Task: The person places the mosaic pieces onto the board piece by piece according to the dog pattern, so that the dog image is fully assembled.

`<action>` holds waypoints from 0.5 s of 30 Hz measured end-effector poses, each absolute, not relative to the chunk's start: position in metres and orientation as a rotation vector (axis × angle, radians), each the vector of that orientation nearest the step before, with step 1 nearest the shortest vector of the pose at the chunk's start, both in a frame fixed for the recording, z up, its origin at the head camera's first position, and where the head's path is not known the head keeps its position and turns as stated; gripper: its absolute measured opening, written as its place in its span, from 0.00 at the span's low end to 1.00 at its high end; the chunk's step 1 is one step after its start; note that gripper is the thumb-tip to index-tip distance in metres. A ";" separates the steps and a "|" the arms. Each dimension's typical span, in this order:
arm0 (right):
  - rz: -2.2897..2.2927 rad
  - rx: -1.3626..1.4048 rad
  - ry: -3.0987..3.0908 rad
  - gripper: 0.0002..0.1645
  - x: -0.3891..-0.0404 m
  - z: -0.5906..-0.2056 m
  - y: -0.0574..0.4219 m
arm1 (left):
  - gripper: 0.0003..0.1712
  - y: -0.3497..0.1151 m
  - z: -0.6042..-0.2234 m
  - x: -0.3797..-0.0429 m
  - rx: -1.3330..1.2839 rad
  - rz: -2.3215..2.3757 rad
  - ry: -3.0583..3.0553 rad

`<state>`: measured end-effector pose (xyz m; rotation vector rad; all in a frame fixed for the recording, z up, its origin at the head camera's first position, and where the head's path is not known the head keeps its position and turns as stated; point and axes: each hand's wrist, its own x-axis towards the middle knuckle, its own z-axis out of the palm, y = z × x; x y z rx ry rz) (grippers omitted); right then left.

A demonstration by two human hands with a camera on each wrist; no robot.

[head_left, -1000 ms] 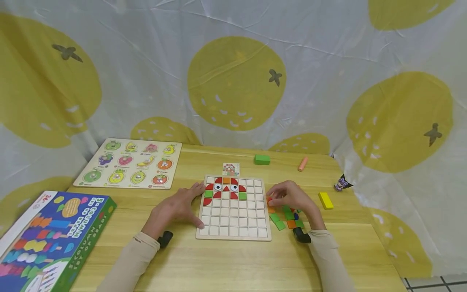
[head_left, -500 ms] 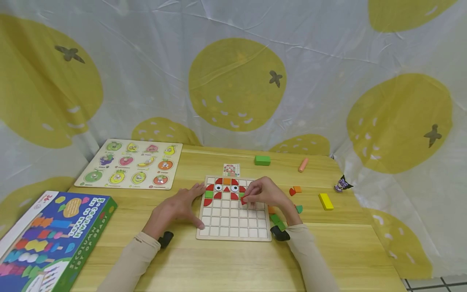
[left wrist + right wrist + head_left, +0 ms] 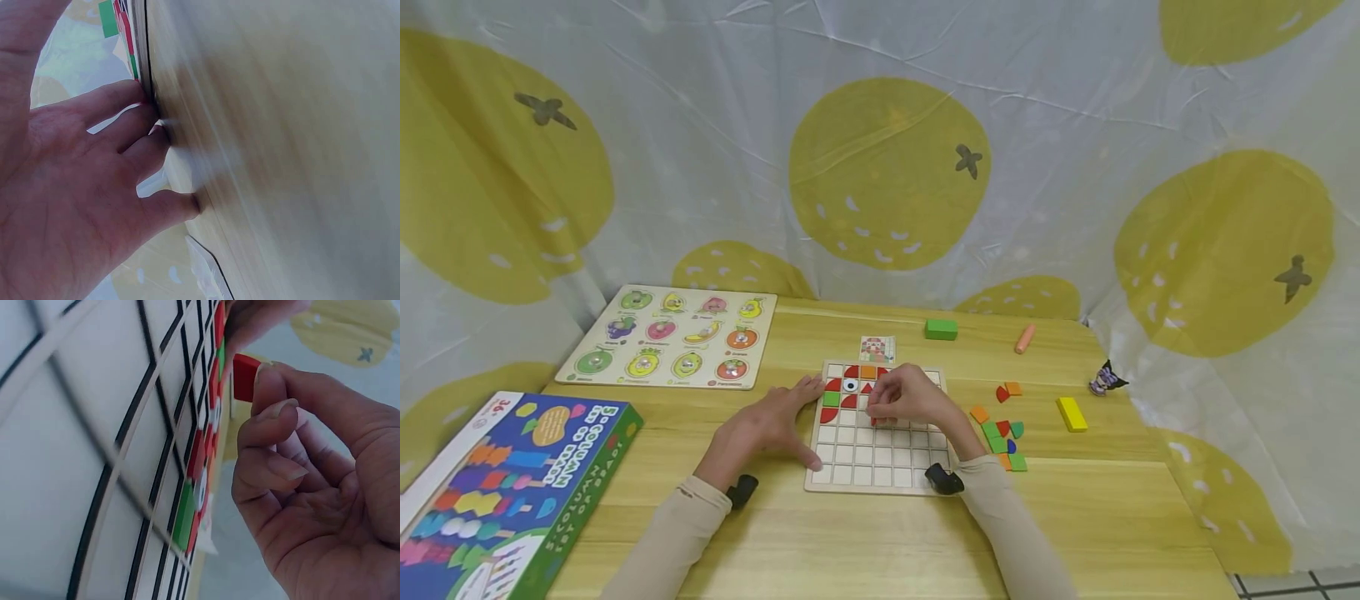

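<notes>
A wooden grid board (image 3: pixel 862 477) lies on the table, its upper rows partly filled with red, green, orange and eye-patterned tiles. My right hand (image 3: pixel 913 396) is over the board's upper middle and covers some of those tiles. Between its thumb and index finger it pinches a red tile (image 3: pixel 245 378), held just off the grid in the right wrist view. My left hand (image 3: pixel 760 429) spans the board's left edge with fingers spread, fingertips at the upper corner and thumb at the lower one. The left wrist view shows its fingers (image 3: pixel 147 150) against the edge.
Loose coloured tiles (image 3: pixel 992 433) lie right of the board. Behind it is a small pattern card (image 3: pixel 877 348). A green block (image 3: pixel 941 330), orange stick (image 3: pixel 1025 339), yellow block (image 3: pixel 1071 414) and figurine (image 3: pixel 1105 379) are farther right. A fruit puzzle (image 3: pixel 670 348) and bead-set box (image 3: pixel 527 492) stand left.
My right hand has moved left from the loose tiles to the middle of the board, bringing a red tile. The left hand has stayed at the board's left edge.
</notes>
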<state>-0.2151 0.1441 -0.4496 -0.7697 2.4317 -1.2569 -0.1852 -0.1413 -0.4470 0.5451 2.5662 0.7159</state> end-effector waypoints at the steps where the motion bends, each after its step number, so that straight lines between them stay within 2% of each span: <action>1: -1.244 -0.770 2.435 0.05 -0.216 -0.450 0.139 | 0.73 -0.141 -0.447 -0.185 0.545 0.711 2.568; 10: -1.127 -0.773 2.505 0.05 -0.218 -0.452 0.108 | 0.73 -0.142 -0.446 -0.185 0.541 0.691 2.578; 15: -1.126 -0.720 2.520 0.11 -0.217 -0.453 0.110 | 0.74 -0.143 -0.446 -0.185 0.537 0.700 2.572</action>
